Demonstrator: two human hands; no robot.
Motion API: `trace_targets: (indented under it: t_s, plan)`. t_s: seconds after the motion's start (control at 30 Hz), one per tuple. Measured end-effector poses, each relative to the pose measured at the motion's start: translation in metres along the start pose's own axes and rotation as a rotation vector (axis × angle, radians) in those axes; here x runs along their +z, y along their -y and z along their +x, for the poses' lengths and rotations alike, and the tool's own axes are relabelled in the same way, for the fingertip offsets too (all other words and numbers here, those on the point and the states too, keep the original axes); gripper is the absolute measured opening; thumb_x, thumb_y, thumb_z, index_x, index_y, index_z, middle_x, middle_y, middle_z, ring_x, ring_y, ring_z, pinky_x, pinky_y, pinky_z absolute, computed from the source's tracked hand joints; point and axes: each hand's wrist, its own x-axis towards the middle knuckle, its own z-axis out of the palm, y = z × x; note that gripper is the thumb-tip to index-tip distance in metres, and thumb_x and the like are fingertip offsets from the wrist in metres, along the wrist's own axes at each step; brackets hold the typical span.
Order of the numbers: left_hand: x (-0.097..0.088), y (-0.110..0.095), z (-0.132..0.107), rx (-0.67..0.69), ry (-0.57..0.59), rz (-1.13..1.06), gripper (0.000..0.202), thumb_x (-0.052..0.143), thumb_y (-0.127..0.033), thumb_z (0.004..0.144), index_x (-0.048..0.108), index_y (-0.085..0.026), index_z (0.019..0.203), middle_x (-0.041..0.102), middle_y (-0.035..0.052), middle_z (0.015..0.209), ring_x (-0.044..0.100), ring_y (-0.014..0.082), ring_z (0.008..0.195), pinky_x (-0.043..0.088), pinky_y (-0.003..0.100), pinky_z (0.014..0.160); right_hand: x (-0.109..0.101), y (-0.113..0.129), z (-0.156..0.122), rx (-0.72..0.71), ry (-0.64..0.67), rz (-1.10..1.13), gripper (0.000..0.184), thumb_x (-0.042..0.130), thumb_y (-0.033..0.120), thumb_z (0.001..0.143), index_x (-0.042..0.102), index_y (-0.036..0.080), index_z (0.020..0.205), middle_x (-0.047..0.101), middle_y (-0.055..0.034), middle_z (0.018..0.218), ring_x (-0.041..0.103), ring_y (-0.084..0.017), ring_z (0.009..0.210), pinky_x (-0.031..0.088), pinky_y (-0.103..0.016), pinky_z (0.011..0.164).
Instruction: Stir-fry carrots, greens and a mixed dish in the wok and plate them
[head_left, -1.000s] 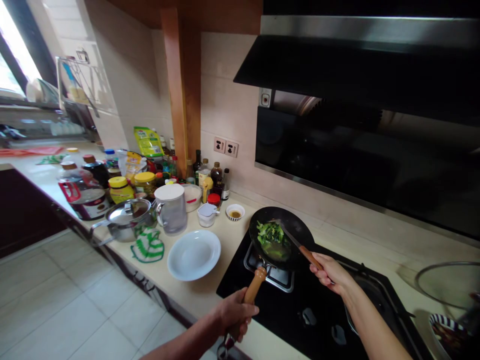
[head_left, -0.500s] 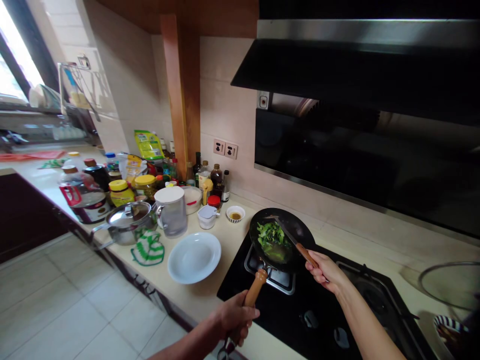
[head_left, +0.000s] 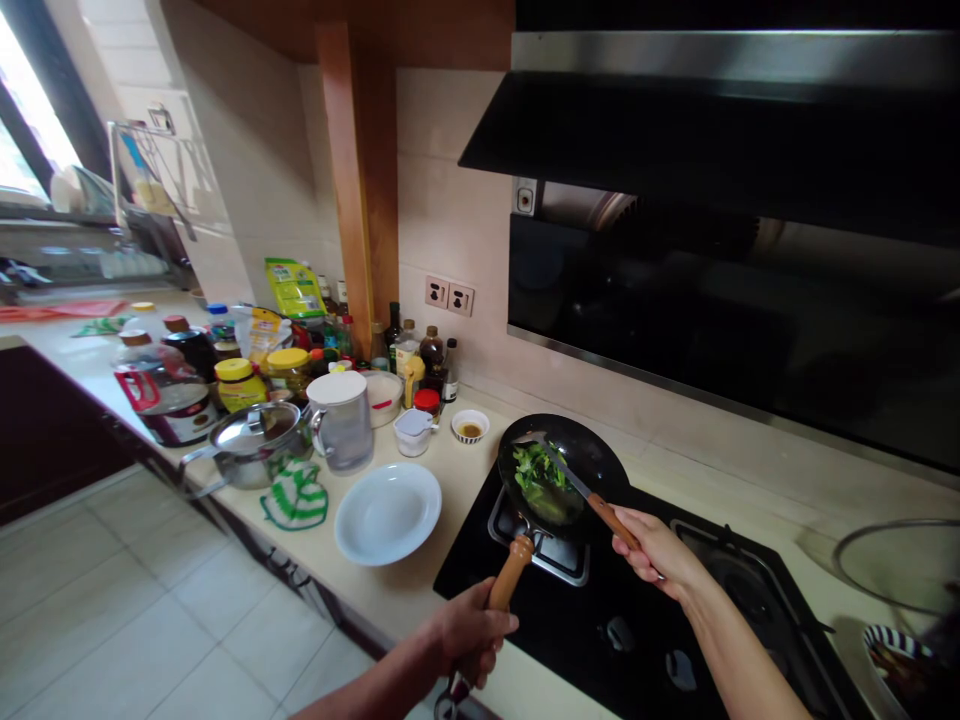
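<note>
My left hand is wrapped round the wooden handle of a black wok, which sits tilted over the left burner. In the wok lie green leafy vegetables with some liquid below them. My right hand grips the wooden handle of a metal spatula. Its blade is inside the wok at the far left side, touching or just above the greens; I cannot tell which. Left of the wok, a white plate rests on the counter with no food on it.
The black gas stove has a second burner at right, beside a glass lid and a striped bowl. A small sauce bowl, a pitcher, a steel pot and several jars crowd the left. The range hood hangs above.
My right hand has shifted slightly down and right, and the spatula blade has moved a little left toward the wok's far left rim. My left hand keeps its hold on the wok handle.
</note>
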Motion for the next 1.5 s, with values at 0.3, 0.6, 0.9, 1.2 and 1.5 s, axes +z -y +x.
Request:
trace_targets:
  t_s: [0.3,0.6,0.9,1.2,1.5]
  plan:
    - [0.001,0.003,0.002,0.015,0.007,-0.005,0.059,0.077,-0.052,0.055,0.036,-0.023,0.086,0.05,-0.0099,0.05,0.039,0.005,0.029,0.035,0.016,0.029,0.008,0.006,0.002,-0.014,-0.094,-0.003,0.027,0.046,0.031,0.091,0.057,0.014,0.108,0.047,0.0053,0.046,0.028,-0.002,0.03,0.014,-0.01,0.029]
    - [0.003,0.005,0.003,0.032,0.006,-0.023,0.058,0.076,-0.051,0.056,0.036,-0.022,0.087,0.049,-0.0093,0.051,0.041,0.0057,0.032,0.033,0.016,0.03,0.017,0.003,0.019,-0.012,-0.125,0.079,0.022,0.039,0.027,0.093,0.052,0.015,0.106,0.046,0.0056,0.047,0.027,-0.001,0.03,0.015,-0.01,0.029]
    - [0.006,0.005,0.001,0.029,-0.01,-0.017,0.064,0.074,-0.062,0.053,0.037,-0.023,0.088,0.049,-0.0096,0.051,0.042,0.0055,0.034,0.037,0.017,0.032,-0.009,-0.033,-0.023,0.111,-0.101,0.17,0.017,0.041,0.029,0.093,0.051,0.018,0.1,0.047,0.0053,0.05,0.025,0.0,0.031,0.012,-0.009,0.03]
    - [0.005,0.008,0.003,0.022,-0.015,-0.013,0.058,0.072,-0.058,0.057,0.037,-0.023,0.088,0.05,-0.0092,0.051,0.044,0.0066,0.035,0.034,0.017,0.033,-0.016,-0.083,-0.042,0.137,-0.1,0.262,0.034,0.058,0.042,0.082,0.053,0.019,0.108,0.049,0.0053,0.052,0.025,0.0,0.032,0.01,-0.011,0.031]
    - [0.008,0.008,0.003,0.02,-0.03,-0.019,0.062,0.073,-0.06,0.054,0.036,-0.023,0.089,0.049,-0.0097,0.05,0.042,0.0066,0.034,0.038,0.019,0.031,-0.025,-0.044,-0.037,-0.411,-0.385,-0.877,0.04,0.054,0.042,0.083,0.064,0.024,0.116,0.063,-0.0051,0.069,0.059,-0.018,0.06,0.043,-0.029,0.056]
